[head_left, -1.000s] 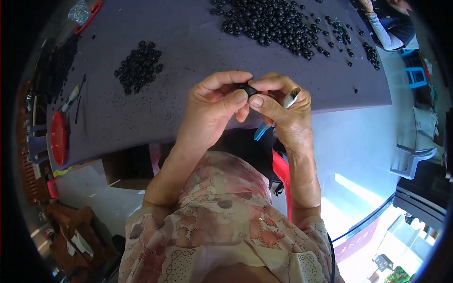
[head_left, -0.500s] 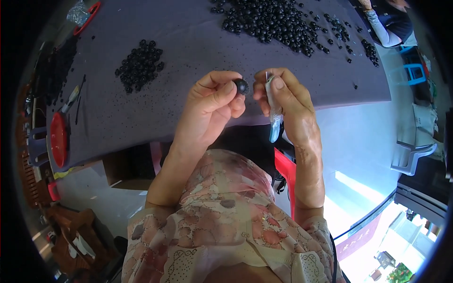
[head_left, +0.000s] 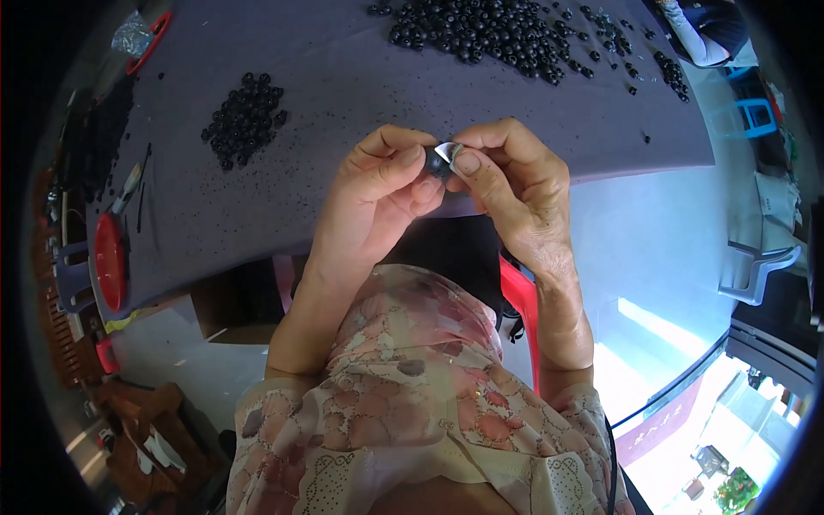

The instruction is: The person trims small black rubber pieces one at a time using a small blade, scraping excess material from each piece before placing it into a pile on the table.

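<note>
Between the thumb and fingers of my left hand (head_left: 382, 176) a round black bead (head_left: 435, 164) is pinched. My right hand (head_left: 515, 180) is closed on a small knife (head_left: 445, 151); its bright metal blade lies against the bead, and its handle is mostly hidden by my fingers. Both hands meet just above the near edge of the table. Farther off to the left lies a small heap of black beads (head_left: 245, 120), each about the same kind. A much larger pile of black beads (head_left: 481, 30) spreads across the far side.
Dark specks dot the purple-grey tablecloth (head_left: 335, 94). At the left edge sit a red plate (head_left: 110, 262) and a brush (head_left: 129, 184). Another person's sleeve (head_left: 687, 34) shows at the far right, near blue stools (head_left: 755, 118). A red stool (head_left: 519, 300) stands below my right forearm.
My right hand has moved left and turned, bringing the knife blade from beside the bead onto it. The left hand keeps the bead in nearly the same place.
</note>
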Action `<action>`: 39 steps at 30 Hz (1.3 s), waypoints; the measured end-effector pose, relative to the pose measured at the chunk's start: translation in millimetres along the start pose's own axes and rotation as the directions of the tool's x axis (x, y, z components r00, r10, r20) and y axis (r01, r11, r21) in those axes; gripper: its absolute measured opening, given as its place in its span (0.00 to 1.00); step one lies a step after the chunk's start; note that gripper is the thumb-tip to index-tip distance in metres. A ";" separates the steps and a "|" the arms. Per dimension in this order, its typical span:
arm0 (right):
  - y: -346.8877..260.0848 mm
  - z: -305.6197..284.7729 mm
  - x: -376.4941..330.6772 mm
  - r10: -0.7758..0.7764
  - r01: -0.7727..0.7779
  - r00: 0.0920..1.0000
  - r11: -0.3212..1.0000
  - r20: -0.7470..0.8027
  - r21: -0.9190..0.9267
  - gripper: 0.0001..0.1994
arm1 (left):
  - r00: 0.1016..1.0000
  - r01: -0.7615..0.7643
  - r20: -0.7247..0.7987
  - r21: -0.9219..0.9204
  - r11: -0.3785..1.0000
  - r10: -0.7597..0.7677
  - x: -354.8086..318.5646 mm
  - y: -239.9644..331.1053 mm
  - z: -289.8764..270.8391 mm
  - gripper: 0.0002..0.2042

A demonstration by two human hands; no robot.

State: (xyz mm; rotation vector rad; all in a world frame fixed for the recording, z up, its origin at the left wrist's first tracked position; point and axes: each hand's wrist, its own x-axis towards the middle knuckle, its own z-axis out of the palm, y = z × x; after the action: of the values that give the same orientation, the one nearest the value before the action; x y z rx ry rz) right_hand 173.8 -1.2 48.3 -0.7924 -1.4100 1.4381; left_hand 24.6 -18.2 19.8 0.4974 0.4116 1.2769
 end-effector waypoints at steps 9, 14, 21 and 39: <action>7.6 -3.1 0.8 -0.010 0.010 1.000 1.000 0.016 -0.017 0.04 | 1.000 0.005 0.008 0.026 1.000 -0.005 2.2 -1.5 0.3 0.05; 11.8 -1.7 -0.3 -0.046 0.049 0.999 0.992 0.023 -0.120 0.03 | 1.000 0.003 -0.018 0.025 1.000 -0.003 1.3 -0.2 -2.1 0.05; 21.3 1.5 2.1 -0.330 0.334 0.934 0.663 0.139 -0.670 0.07 | 0.998 0.026 -0.058 -0.027 0.999 -0.027 -0.2 2.4 -8.6 0.06; 36.0 -2.8 11.4 -0.554 0.530 0.804 0.505 0.215 -0.682 0.11 | 0.997 0.056 -0.049 -0.075 0.996 -0.059 2.0 0.4 -7.3 0.06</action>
State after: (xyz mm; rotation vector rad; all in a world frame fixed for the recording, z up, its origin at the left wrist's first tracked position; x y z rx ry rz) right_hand 165.9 14.1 14.6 -0.7133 -2.0055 0.3289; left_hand 20.7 -15.2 13.9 0.3884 0.4175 1.2465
